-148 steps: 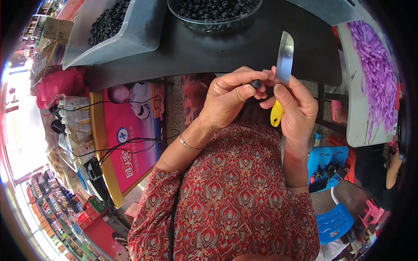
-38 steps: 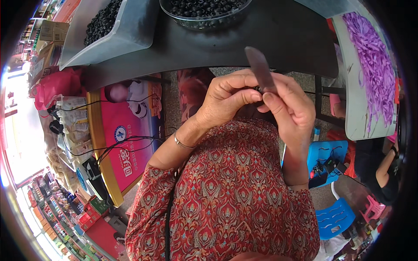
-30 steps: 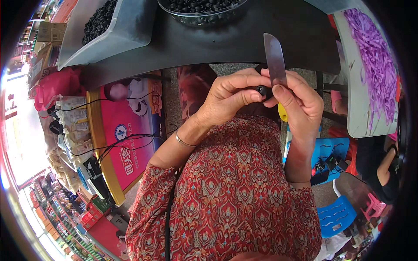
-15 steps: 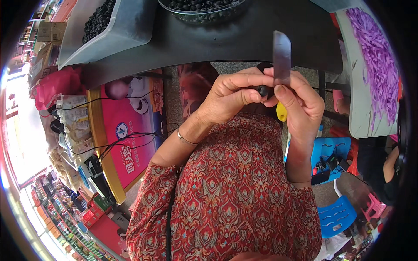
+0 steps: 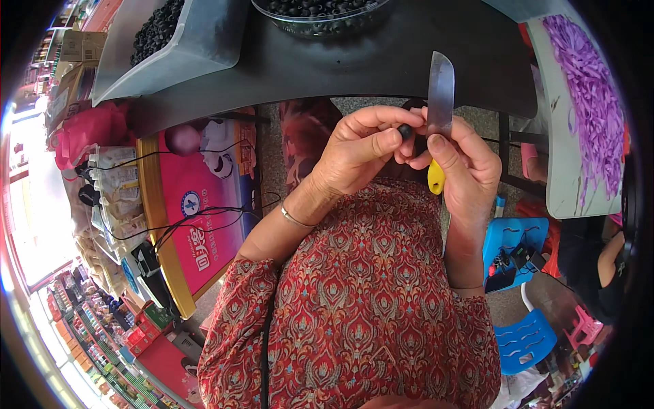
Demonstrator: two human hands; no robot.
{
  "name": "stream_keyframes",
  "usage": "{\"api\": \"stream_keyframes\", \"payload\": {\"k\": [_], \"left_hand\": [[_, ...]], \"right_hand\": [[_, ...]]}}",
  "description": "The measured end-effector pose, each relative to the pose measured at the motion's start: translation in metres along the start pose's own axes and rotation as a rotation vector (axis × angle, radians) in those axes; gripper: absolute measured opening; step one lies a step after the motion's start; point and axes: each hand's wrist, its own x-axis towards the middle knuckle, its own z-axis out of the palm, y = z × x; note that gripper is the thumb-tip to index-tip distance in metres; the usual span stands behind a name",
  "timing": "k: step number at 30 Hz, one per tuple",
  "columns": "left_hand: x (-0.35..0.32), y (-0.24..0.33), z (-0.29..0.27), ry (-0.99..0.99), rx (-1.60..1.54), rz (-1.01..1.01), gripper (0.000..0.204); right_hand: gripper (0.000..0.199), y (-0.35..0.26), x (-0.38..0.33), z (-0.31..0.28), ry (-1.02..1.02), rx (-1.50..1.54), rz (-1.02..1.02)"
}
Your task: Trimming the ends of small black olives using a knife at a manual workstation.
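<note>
Tabletop (image 5: 402, 61) is blk, w/ a smooth dull top. Directly on it: lg translucent bin (image 5: 197, 58) stands far L; rnd clear bowl (image 5: 327, 27) sits far ctr, nr bin but apart; tiny dk speck (image 5: 338, 62) lies on nr side of bowl.

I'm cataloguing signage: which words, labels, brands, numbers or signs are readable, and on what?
Pink rectangular panel: white lettering, round blue-and-white emblem; I won't copy wording.
Brown cardboard box: marks too small to read.
Red box-shaped packages, lower left: too blurred.
Yellow-handled steel knife: any marking unreadable.
</note>
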Motion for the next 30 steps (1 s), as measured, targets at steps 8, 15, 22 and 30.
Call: {"api": "stream_keyframes", "payload": {"k": [8,15,22,30], "left_hand": [[-0.002,0.002,0.0,0.076,0.084,-0.017,0.032],[-0.004,0.002,0.002,0.101,0.074,-0.036,0.033],[-0.007,0.003,0.001,0.137,0.126,-0.005,0.03],[-0.003,0.009,0.009,0.198,0.284,-0.005,0.026]], "right_hand": [[0.019,0.004,0.001,-0.002,0.009,0.018,0.031],[0.019,0.004,-0.001,-0.003,0.011,0.035,0.067],[0.022,0.003,-0.001,0.001,-0.062,-0.06,-0.02],[0.023,0.004,0.004,0.006,-0.046,-0.211,-0.058]]}}
